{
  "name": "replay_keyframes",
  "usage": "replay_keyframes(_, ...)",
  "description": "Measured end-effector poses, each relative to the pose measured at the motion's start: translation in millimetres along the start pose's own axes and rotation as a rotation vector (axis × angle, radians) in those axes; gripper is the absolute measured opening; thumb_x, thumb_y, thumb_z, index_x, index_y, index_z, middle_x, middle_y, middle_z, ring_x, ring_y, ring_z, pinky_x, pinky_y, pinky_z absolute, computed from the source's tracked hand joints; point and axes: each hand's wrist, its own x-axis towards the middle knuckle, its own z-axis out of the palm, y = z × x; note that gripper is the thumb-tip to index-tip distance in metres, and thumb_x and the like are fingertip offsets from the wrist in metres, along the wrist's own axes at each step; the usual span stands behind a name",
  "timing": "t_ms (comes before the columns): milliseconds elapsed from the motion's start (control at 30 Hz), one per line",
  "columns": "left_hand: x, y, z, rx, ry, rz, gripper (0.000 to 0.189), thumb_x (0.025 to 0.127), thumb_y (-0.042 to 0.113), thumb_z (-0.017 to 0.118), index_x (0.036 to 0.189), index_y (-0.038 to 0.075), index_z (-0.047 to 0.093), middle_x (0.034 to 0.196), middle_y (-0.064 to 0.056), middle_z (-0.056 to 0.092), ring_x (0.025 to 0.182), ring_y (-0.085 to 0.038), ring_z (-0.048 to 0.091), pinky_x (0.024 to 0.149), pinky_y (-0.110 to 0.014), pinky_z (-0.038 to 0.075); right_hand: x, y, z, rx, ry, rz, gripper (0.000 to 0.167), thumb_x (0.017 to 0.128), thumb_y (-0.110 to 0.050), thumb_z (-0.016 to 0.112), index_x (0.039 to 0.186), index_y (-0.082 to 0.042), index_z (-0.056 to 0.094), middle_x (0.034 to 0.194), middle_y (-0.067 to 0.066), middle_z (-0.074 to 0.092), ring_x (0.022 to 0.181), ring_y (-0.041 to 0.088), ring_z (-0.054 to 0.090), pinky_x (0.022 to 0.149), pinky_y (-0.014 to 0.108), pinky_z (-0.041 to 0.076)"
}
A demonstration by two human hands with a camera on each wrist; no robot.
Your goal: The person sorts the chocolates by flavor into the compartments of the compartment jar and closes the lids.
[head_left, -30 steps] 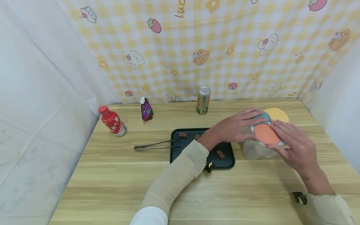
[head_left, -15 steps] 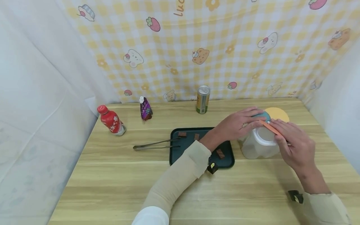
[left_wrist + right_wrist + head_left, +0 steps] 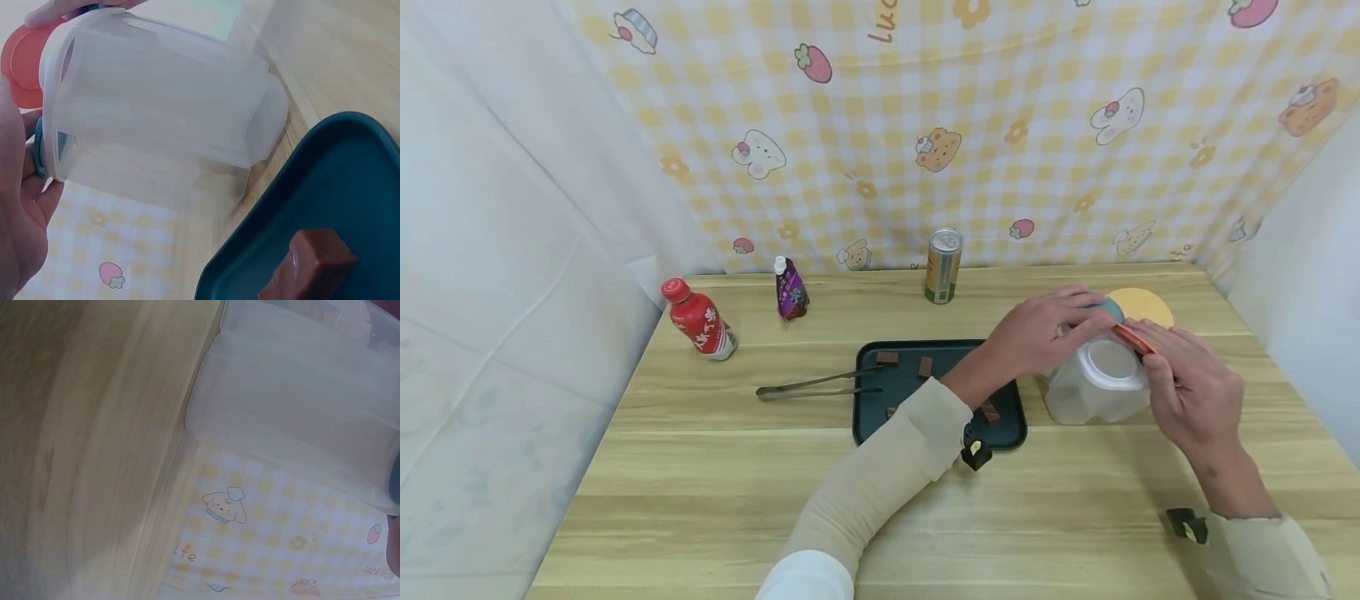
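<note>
The right hand pinched the orange lid, raised off the clear container near the tabletop's right edge; the left hand gripped the teal lid. Opening seemed partly done: one mouth showed uncovered, while brown pieces remained on the tray.

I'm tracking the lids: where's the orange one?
In the head view's right half, the orange lid stands tipped up atop the container, between the left hand and right hand.
</note>
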Motion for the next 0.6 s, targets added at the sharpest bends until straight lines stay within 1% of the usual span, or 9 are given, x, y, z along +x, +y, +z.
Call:
replay_keyframes(67, -0.5, 0.2, 0.3, -0.009, -0.004, -0.001, 0.045, 0.110, 0.048, 0.042, 0.146, 0.028, 0.061, 0.157, 0.017, 0.042, 0.148, 0.007, 0.016, 0.113, -0.014, 0.017, -0.2, 0.7, -0.3, -0.004, -0.007, 0.003, 0.068, 0.106, -0.055, 0.048, 0.108, 0.006, 0.078, 0.102, 0.023, 0.074, 0.118, 0.000, 0.061, 0.106, 0.024, 0.041)
replay_keyframes(267, -2.4, -2.5, 0.8, -0.051, -0.012, 0.016, 0.047, 0.111, 0.047, 0.042, 0.150, 0.026, 0.057, 0.159, 0.016, 0.040, 0.148, 0.007, 0.012, 0.115, -0.017, 0.016, 1.5, 0.7, 1.0, 0.014, 0.016, 0.005, 0.068, 0.105, -0.055, 0.049, 0.105, 0.006, 0.078, 0.100, 0.025, 0.073, 0.116, 0.000, 0.062, 0.104, 0.023, 0.042)
replay_keyframes(433, -4.7, -0.8, -1.9, -0.031, -0.026, -0.002, 0.053, 0.111, 0.049, 0.038, 0.158, 0.027, 0.046, 0.162, 0.016, 0.034, 0.147, 0.009, 0.011, 0.116, -0.020, 0.019, 2.2, -1.7, 2.7, 0.023, 0.035, 0.018, 0.068, 0.105, -0.054, 0.050, 0.103, 0.007, 0.079, 0.099, 0.026, 0.073, 0.115, 0.000, 0.062, 0.103, 0.023, 0.043)
replay_keyframes(500, -7.7, -0.4, -4.2, -0.021, -0.017, -0.004, 0.055, 0.111, 0.049, 0.038, 0.161, 0.026, 0.040, 0.163, 0.014, 0.032, 0.147, 0.008, 0.014, 0.116, -0.021, 0.021, 2.4, -3.1, 2.7, 0.023, 0.040, 0.023, 0.068, 0.105, -0.054, 0.050, 0.101, 0.008, 0.078, 0.098, 0.027, 0.073, 0.115, -0.001, 0.062, 0.103, 0.023, 0.043)
replay_keyframes(600, -15.9, -3.5, -9.6, -0.012, 0.026, 0.023, 0.057, 0.110, 0.048, 0.040, 0.162, 0.024, 0.037, 0.164, 0.011, 0.032, 0.146, 0.006, 0.021, 0.114, -0.020, 0.024, 3.4, -4.9, 2.1, 0.023, 0.034, 0.033, 0.068, 0.106, -0.054, 0.050, 0.102, 0.008, 0.078, 0.098, 0.027, 0.073, 0.116, -0.002, 0.061, 0.103, 0.022, 0.043)
